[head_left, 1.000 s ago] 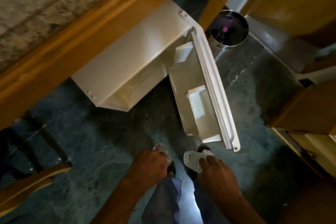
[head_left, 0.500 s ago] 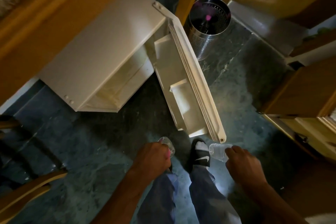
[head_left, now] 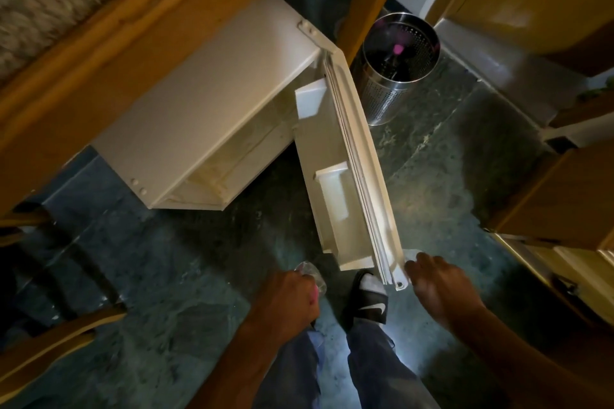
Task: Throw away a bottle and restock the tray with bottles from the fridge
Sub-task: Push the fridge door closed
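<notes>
At the free corner of the fridge door (head_left: 352,183), the right hand (head_left: 442,289) has swung out from the person's front and now rests against the edge, a clear bottle (head_left: 411,255) mostly hidden beneath its fingers. I judge a push to shut it comes next. Left hand (head_left: 285,299) stays clenched around a second bottle (head_left: 310,271), only its crumpled top showing. Behind the door, the steel bin (head_left: 398,76) holds something pink and blurred; no tray is in sight.

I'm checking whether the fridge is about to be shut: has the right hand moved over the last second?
Yes. The right hand has shifted rightward, from in front of the fridge door's shelves to its outer free edge.
</notes>
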A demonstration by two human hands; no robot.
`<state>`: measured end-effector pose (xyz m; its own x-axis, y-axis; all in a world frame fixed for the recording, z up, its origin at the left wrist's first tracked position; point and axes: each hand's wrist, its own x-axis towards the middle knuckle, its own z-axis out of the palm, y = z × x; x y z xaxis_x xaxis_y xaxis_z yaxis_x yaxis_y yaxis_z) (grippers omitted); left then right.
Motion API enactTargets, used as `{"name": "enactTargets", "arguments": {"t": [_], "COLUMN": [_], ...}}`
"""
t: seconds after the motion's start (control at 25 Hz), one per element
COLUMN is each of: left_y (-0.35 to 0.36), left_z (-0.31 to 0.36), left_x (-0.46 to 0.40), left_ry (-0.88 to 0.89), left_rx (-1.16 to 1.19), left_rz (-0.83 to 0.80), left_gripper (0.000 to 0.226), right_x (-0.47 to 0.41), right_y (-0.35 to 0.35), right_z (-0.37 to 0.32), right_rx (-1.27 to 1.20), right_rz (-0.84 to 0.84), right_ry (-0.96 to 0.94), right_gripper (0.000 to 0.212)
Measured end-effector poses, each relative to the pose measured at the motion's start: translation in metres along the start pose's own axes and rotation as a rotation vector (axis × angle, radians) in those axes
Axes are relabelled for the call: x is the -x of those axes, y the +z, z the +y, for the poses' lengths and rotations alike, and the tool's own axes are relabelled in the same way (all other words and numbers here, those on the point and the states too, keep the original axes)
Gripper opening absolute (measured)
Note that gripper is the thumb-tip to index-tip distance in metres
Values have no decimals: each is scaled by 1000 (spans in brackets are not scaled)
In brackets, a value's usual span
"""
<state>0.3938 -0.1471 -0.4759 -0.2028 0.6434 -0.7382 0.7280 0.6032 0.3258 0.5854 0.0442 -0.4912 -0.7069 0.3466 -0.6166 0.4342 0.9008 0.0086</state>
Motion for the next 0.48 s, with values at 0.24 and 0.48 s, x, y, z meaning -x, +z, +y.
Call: {"name": "enactTargets", "arguments": {"t": [0.24, 0.48], "left_y": [2, -5], "left_z": [-23, -61], "left_x": [10, 43], "left_ry": [-27, -106], "left_rx": [8, 34], "left_rz": [43, 136], "left_gripper": [25, 20], "right_x": [-14, -48], "right_y": [-18, -46], "right_z": [-58, -114], "right_rx": [-74, -30], "right_rz": [-4, -31], "right_ry": [-127, -203], "right_gripper": [43, 34]}}
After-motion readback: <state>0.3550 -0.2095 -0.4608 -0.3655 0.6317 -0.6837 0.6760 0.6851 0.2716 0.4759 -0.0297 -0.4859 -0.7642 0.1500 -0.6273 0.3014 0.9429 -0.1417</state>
